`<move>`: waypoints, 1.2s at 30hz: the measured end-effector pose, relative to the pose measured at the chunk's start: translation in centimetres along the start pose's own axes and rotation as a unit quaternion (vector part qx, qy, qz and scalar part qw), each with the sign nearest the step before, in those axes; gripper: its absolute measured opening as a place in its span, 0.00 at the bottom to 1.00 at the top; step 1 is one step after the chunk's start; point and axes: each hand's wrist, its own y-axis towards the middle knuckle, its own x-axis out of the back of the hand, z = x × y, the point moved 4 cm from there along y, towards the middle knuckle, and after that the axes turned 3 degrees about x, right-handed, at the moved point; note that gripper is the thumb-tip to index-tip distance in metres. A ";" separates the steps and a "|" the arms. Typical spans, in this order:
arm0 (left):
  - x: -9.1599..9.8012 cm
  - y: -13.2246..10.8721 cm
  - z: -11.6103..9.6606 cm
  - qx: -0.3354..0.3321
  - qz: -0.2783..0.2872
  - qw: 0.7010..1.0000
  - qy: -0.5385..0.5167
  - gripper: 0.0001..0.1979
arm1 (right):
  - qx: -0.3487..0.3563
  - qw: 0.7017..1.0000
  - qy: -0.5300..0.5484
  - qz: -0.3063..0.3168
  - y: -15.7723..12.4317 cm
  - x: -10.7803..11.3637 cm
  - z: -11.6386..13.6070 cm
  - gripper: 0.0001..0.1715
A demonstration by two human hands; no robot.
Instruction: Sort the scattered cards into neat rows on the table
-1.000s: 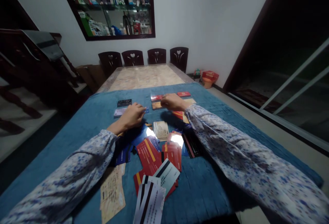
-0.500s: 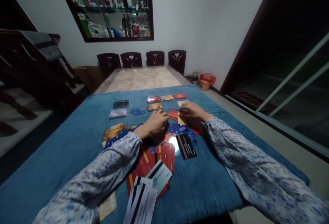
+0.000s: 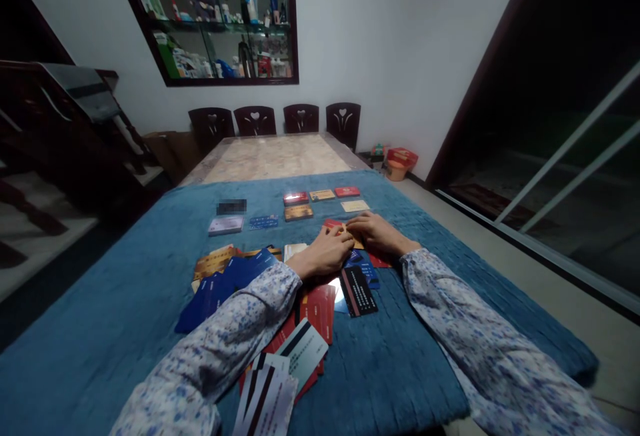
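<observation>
1. Two hands meet in the middle of the thick blue ribbed cloth (image 3: 150, 276) that covers the near end of the table. The left hand (image 3: 325, 253) is palm down with its fingers curled. The right hand (image 3: 376, 233) is also palm down, fingers stretched toward the left one.
2. Fingertips of both hands sit on a small tan plastic card (image 3: 357, 243), which lies flat on the cloth right between them. Honestly can't tell whether either hand is pinching it or just pressing on it.
3. A red plastic card (image 3: 332, 224) pokes out just beyond the left hand, touching the fingertips area.
4. Under the wrists there's a loose heap: dark blue cards (image 3: 364, 267), a black card with a magnetic stripe (image 3: 357, 291) and a stack of red cards (image 3: 316, 304).
5. Further out, single cards lie apart in rows: a blurred black card (image 3: 231, 207), a pale lilac card (image 3: 226, 225), a cream card (image 3: 355, 206) and a shiny red card (image 3: 296, 198).
6. A fan of navy cards (image 3: 220, 286) lies well to the left of the left sleeve.
</observation>
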 end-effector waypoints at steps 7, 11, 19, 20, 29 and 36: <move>-0.6 -0.1 1.5 0.024 -0.022 0.999 -0.001 0.15 | -0.012 0.999 -0.033 0.011 -0.4 0.1 -0.4 0.26; 0.0 -0.4 2.0 0.040 -0.015 0.999 0.010 0.16 | 0.003 0.999 -0.040 0.015 -0.6 0.2 -0.3 0.21; 0.6 -0.1 -0.2 0.041 -0.023 0.999 0.014 0.18 | 0.016 0.999 -0.031 0.017 -0.6 0.2 -0.2 0.18; 0.5 -0.1 -0.2 0.041 -0.019 0.999 0.011 0.19 | 0.014 0.999 -0.031 0.018 -0.6 0.3 -0.3 0.18; 0.8 -0.4 1.1 0.093 -0.002 0.996 -0.001 0.20 | 0.029 0.999 0.007 0.021 -0.7 0.7 0.2 0.13; 0.8 -0.6 2.1 0.128 0.021 0.991 -0.045 0.12 | 0.048 0.998 0.030 0.014 -0.8 0.8 -0.1 0.13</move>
